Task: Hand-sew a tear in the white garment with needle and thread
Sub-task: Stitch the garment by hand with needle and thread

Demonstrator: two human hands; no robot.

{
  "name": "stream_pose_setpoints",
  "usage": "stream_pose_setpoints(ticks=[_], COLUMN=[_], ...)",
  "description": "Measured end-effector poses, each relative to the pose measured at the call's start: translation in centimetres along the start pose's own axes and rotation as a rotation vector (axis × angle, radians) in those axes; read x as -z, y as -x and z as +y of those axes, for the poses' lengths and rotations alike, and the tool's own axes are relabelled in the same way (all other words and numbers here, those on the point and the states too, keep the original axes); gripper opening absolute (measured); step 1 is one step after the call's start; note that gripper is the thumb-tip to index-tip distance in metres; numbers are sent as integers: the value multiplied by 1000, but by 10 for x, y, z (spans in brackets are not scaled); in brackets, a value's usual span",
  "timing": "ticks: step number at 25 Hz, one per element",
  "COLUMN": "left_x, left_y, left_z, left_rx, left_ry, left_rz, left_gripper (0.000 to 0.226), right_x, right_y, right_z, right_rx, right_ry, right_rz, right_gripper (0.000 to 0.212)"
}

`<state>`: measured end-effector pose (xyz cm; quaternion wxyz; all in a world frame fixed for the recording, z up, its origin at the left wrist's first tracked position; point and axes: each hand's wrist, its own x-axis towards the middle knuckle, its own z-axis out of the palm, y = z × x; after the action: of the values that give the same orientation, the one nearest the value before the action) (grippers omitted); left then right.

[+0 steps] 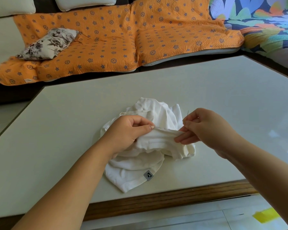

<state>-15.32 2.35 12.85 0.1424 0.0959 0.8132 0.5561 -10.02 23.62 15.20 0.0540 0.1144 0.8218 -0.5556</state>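
A crumpled white garment (140,161) with a small grey label lies on the white table (56,130). My left hand (125,131) grips a raised fold of the cloth between thumb and fingers. My right hand (201,127) pinches a thin needle (187,113), whose tip pokes up above the fingers, and its lower fingers touch the right end of the same fold. I cannot make out the thread or the tear.
The table has a wooden front edge (173,200). Behind it stands a sofa with an orange patterned cover (115,39), a flowered cushion (48,44) and a colourful cover (264,27) at right. A yellow object (266,214) lies on the floor.
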Motion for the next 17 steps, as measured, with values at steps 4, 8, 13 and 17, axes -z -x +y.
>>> stream_pose_setpoints(ticks=[4,8,13,17], left_x=[0,2,-2,1], left_y=[3,4,7,4], left_z=[0,2,5,4], left_rx=[-38,-78,-102,-89], left_ry=[10,-93,-110,-58], left_rz=[-7,-79,-127,-125], left_gripper=[7,8,10,12], right_x=[0,-3,-9,-11], right_y=[3,12,13,13], right_z=[-1,-10,-7,-4], right_rx=[3,133,116,122], right_ry=[37,-3,37,167], right_rz=[-42,-58,-182,-194], right_gripper=[9,7,5,14])
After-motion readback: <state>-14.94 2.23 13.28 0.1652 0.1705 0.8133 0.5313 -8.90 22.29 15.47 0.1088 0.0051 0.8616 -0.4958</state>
